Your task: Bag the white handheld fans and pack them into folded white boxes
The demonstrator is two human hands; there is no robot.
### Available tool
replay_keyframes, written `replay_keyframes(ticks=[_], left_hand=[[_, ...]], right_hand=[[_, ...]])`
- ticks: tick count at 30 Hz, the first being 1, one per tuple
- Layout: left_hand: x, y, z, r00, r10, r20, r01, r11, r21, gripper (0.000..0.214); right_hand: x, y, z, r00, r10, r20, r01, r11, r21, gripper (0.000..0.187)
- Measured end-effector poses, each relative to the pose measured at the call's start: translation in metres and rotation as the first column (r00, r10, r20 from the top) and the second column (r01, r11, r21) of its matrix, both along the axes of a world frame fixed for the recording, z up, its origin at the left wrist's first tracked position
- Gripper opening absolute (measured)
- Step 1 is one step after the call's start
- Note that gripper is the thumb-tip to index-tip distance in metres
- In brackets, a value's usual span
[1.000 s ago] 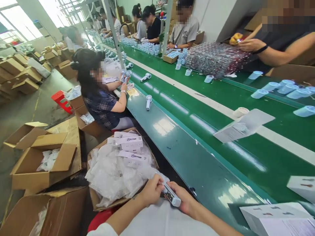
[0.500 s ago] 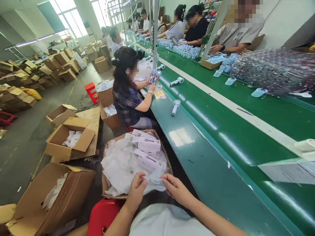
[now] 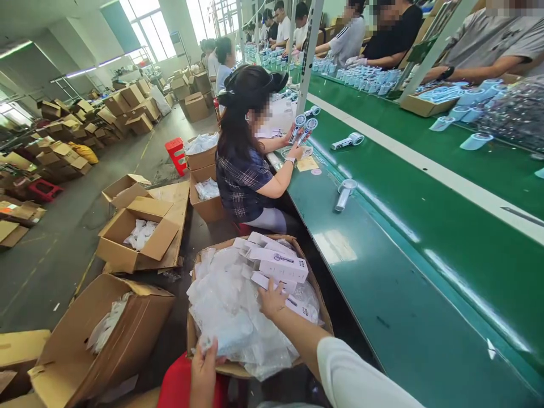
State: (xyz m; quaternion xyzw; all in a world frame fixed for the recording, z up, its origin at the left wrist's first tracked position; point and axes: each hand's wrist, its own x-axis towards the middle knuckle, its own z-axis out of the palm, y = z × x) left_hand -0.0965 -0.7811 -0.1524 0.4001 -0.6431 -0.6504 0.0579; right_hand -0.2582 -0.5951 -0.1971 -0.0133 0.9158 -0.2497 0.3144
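My left hand (image 3: 204, 365) is closed, thumb and fingers pinching a clear plastic bag (image 3: 229, 333) with a bluish tint at the near side of a large open carton. Whether anything is inside that bag I cannot make out. Over the end of a small white printed box (image 3: 300, 307) curl the fingers of my right hand (image 3: 272, 299); part of the box is hidden under them. More white boxes (image 3: 283, 265) with a handheld-fan picture lie just beyond. Loose clear bags (image 3: 216, 294) fill the carton (image 3: 326, 320) around both hands.
A green workbench (image 3: 382, 306) runs along the right, with a handheld fan (image 3: 345, 195) lying on it. A co-worker (image 3: 250, 170) sits ahead, holding fans. Open cartons (image 3: 102, 334) stand on the left, and a red stool (image 3: 176, 382) is close by my left hand.
Both hands were together holding a clear bag in front of me. My left hand has moved left with a bag; my right has reached forward onto a white box. The view has turned left.
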Motion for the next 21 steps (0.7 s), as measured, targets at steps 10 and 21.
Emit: replay_keyframes(ticks=[10, 21], left_hand=[[-0.103, 0.074, 0.045, 0.909, -0.315, -0.272, 0.369, 0.912, 0.178, 0.043], [-0.162, 0.301, 0.153, -0.223, -0.903, 0.367, 0.523, -0.428, -0.737, 0.025]], right_hand=[[0.04, 0.13, 0.062, 0.964, -0.034, -0.265, -0.028, 0.973, -0.228, 0.06], [0.087, 0.322, 0.099, 0.661, -0.444, -0.605, 0.143, 0.866, -0.478, 0.046]])
